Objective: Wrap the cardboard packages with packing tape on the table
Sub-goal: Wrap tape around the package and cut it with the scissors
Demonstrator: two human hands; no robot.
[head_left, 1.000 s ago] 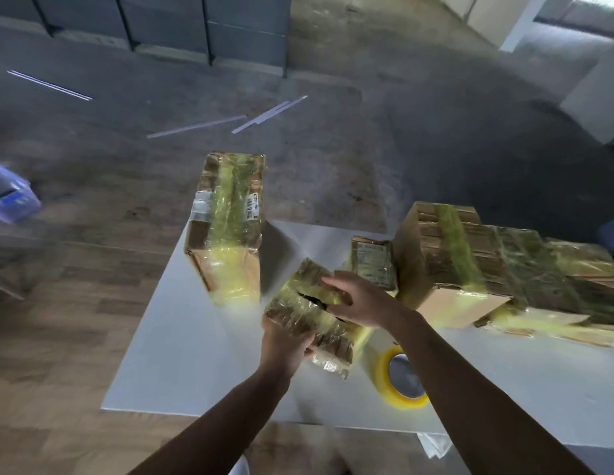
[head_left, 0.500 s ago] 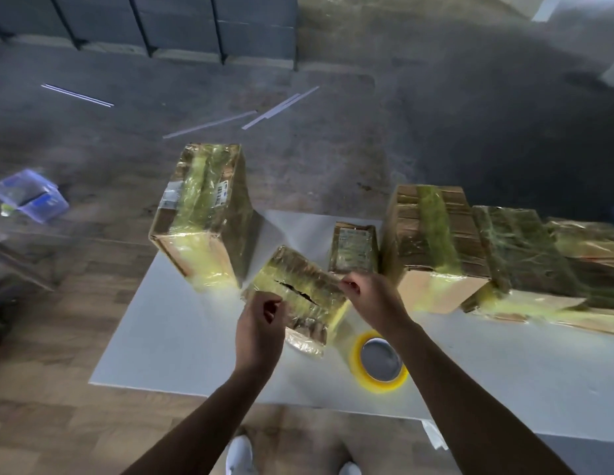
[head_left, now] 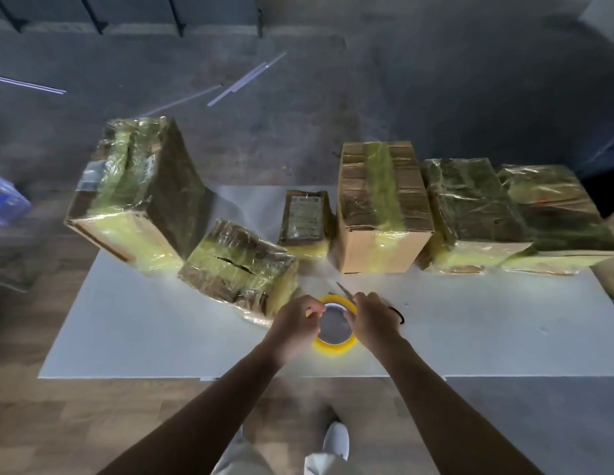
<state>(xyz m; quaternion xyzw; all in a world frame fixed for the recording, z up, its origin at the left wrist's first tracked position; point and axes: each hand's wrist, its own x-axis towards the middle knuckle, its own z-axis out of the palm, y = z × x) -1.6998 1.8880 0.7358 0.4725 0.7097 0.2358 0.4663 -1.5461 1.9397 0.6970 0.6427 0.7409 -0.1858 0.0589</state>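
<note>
Both our hands meet at a yellow tape roll (head_left: 334, 349) lying flat near the middle of the near edge of the white desk (head_left: 144, 330). Our left hand (head_left: 293, 325) pinches the roll's left rim, its fingers (head_left: 309, 306) curled in against the thumb. Our right hand (head_left: 374, 320) sits at the right rim, fingers (head_left: 358, 303) curled tight. A thin pointed tip (head_left: 342, 289) sticks out past them toward the far edge, and a small black loop (head_left: 399, 315) shows at the hand's outer side. We cannot tell whether that grip is on the roll or on the pointed piece.

Just beyond the left hand lies a small tilted package (head_left: 240, 265), wrapped in tape, with a dark split across its top face. A large wrapped package (head_left: 137, 200) stands at the far left corner and hangs out past the left edge. Along the far edge, going right, sit a small labelled package (head_left: 304, 219), a tall cardboard box (head_left: 381, 207) with one band of tape over its top and front, and two wrapped packages (head_left: 470, 214) (head_left: 556, 214) pressed side by side. More cardboard (head_left: 612, 255) shows at the right edge, mostly cut off.

A white shoe (head_left: 336, 440) stands on the wooden floor (head_left: 93, 423) below the near edge. Pale strips (head_left: 247, 80) lie on the grey floor beyond the far edge.
</note>
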